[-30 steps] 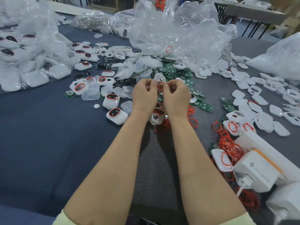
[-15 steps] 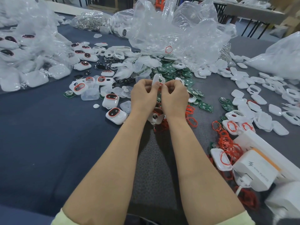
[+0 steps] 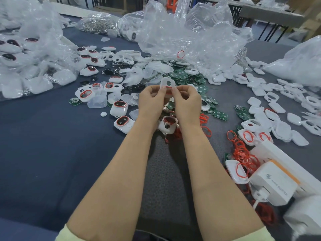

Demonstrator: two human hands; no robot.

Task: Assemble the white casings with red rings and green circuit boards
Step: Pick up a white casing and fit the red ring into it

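Note:
My left hand (image 3: 150, 101) and my right hand (image 3: 187, 103) meet above the table's middle and pinch one white casing (image 3: 167, 83) between thumbs and fingers. The casing stands upright, its round hole showing above my fingertips, with a strip of red ring at its lower edge. Below my wrists lies another white casing with a red ring (image 3: 168, 125). Loose red rings (image 3: 243, 153) pile at the right. Green circuit boards (image 3: 186, 76) are heaped beyond my hands.
Assembled casings (image 3: 123, 124) lie left of my hands. Empty white shells (image 3: 278, 108) are scattered on the right. Crumpled clear plastic bags (image 3: 187, 32) rise at the back and far left. White boxes (image 3: 274, 183) sit at the lower right on the blue table (image 3: 43, 145).
Both hands have lifted the casing slightly and turned it more upright, so more of it shows above my fingertips. My arms have barely shifted.

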